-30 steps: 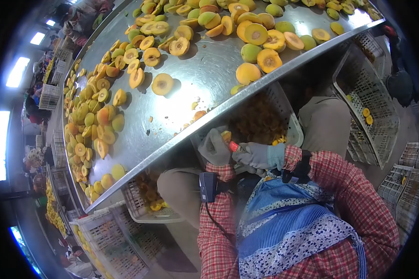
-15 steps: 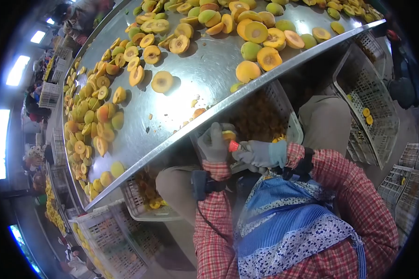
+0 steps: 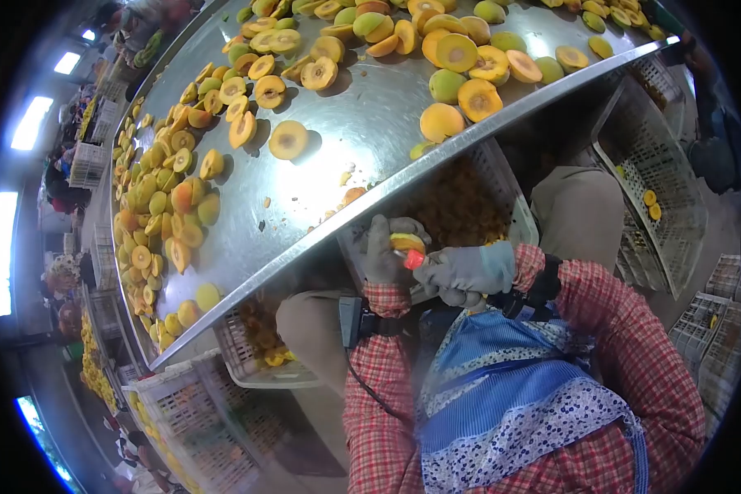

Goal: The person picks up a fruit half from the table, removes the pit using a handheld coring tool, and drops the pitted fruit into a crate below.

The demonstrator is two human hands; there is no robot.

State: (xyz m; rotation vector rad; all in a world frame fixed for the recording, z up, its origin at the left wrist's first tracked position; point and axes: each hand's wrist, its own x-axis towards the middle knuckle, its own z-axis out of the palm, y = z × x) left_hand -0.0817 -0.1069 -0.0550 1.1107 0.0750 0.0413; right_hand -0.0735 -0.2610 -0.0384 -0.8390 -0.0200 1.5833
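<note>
My left hand (image 3: pixel 384 251), in a grey glove, is closed around a yellow fruit half (image 3: pixel 406 242) just below the edge of the steel table (image 3: pixel 346 136). My right hand (image 3: pixel 463 272), also gloved, grips a small tool with a red handle (image 3: pixel 414 259) and presses its tip against the fruit. Both hands hover over a white crate (image 3: pixel 514 218) full of dark orange pits and scraps. Several halved and whole yellow-green fruits (image 3: pixel 457 53) lie across the table.
Another crate with fruit pieces (image 3: pixel 259 362) stands under the table to the left. A large slotted crate (image 3: pixel 663 185) with two fruit halves leans at the right. More stacked crates (image 3: pixel 712 317) stand at far right. Other workers sit at the far left edge.
Both hands have risen slightly toward the table edge, and the fruit half has turned in my left hand while the red-handled tool stays against it.
</note>
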